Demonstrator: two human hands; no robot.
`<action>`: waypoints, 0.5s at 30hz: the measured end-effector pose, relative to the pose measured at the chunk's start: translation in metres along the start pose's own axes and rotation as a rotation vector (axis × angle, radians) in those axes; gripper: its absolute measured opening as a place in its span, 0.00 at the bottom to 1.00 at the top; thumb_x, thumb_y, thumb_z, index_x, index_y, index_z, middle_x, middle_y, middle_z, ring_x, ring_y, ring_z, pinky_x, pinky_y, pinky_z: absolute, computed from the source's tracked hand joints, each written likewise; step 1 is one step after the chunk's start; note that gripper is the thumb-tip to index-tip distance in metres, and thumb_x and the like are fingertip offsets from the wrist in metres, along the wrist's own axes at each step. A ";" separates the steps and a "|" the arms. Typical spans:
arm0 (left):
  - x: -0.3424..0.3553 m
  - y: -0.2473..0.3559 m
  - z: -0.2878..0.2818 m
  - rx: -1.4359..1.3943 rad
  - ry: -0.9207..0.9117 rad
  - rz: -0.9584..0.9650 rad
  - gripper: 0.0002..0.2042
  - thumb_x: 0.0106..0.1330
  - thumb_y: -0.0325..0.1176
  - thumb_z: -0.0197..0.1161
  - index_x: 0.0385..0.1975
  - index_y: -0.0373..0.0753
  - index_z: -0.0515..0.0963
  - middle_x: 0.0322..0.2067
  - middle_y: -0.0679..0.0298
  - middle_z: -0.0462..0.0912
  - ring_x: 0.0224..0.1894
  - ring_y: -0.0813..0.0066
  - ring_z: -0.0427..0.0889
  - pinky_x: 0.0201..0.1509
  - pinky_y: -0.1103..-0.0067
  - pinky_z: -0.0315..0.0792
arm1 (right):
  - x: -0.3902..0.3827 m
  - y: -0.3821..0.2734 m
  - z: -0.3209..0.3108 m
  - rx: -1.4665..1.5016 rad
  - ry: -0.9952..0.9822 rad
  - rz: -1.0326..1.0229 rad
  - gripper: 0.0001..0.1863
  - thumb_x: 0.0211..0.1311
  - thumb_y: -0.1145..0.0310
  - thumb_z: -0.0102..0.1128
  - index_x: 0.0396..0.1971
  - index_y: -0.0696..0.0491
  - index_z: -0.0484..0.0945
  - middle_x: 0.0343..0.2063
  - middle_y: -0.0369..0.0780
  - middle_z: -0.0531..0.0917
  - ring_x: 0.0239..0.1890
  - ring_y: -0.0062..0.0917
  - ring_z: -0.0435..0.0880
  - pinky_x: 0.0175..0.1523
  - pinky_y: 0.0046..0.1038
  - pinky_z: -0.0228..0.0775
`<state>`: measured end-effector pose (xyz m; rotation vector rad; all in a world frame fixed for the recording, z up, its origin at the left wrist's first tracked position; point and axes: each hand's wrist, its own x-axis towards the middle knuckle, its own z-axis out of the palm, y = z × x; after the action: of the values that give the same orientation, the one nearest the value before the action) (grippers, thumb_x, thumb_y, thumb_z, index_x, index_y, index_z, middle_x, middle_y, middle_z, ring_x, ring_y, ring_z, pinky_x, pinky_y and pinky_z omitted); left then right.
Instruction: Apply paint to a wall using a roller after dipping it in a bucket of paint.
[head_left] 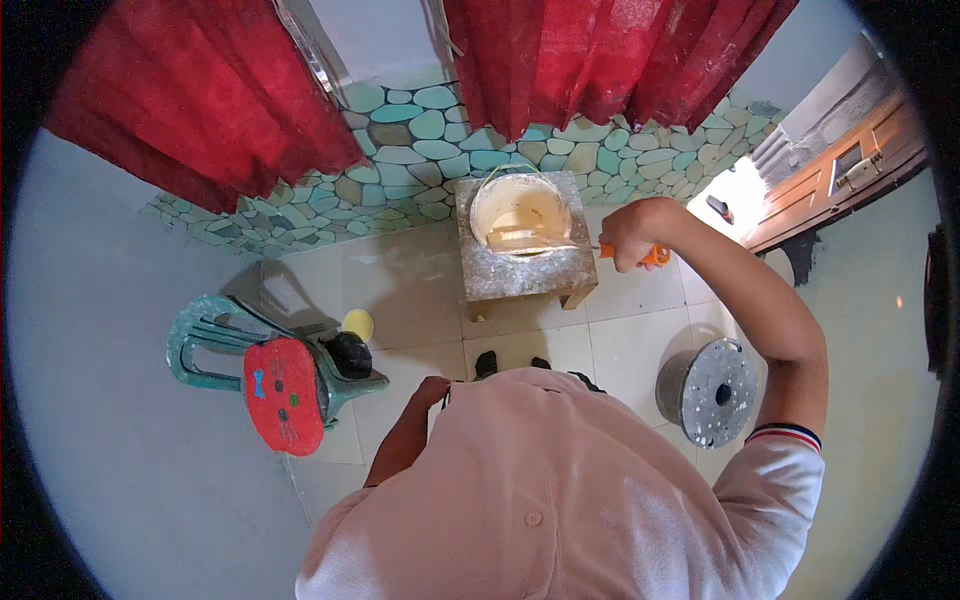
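My right hand is closed on the orange handle of a paint roller, held out to the right of a bucket. The roller head, coated pale beige, lies across the near part of the bucket's mouth. The paint-smeared bucket contains pale beige material and rests on a worn, speckled wooden stool. My left hand is low beside my body, curled near my clothing; what it holds, if anything, is hidden.
Left: green plastic chair, red cushion, yellow lid, black container. Right: grey drum-like seat, wooden door beside a bright opening. Ahead: stone-patterned wall, red curtains.
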<state>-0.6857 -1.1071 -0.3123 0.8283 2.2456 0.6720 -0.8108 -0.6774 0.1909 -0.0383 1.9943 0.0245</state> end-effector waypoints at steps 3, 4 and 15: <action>0.001 -0.044 0.044 0.155 0.027 -0.013 0.12 0.56 0.37 0.47 0.28 0.41 0.78 0.33 0.55 0.79 0.37 0.57 0.77 0.41 0.67 0.70 | 0.036 -0.010 -0.010 -0.050 -0.035 -0.008 0.07 0.41 0.72 0.52 0.22 0.60 0.72 0.18 0.41 0.77 0.19 0.26 0.78 0.23 0.28 0.73; 0.003 -0.039 0.041 0.126 -0.012 -0.036 0.12 0.55 0.37 0.47 0.28 0.41 0.78 0.32 0.54 0.79 0.36 0.57 0.77 0.40 0.67 0.70 | 0.052 -0.005 -0.007 -0.005 -0.030 0.008 0.06 0.38 0.73 0.53 0.20 0.59 0.74 0.19 0.42 0.77 0.20 0.27 0.77 0.24 0.28 0.71; -0.016 -0.002 0.010 0.161 -0.058 -0.084 0.12 0.54 0.41 0.49 0.29 0.43 0.78 0.32 0.53 0.78 0.35 0.55 0.77 0.38 0.66 0.70 | 0.171 0.005 -0.006 -0.117 -0.112 0.014 0.04 0.37 0.76 0.56 0.18 0.57 0.73 0.16 0.41 0.76 0.16 0.26 0.75 0.22 0.29 0.69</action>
<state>-0.6704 -1.1174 -0.3140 0.8140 2.2899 0.4276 -0.8870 -0.6756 0.0378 -0.0963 1.8791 0.1500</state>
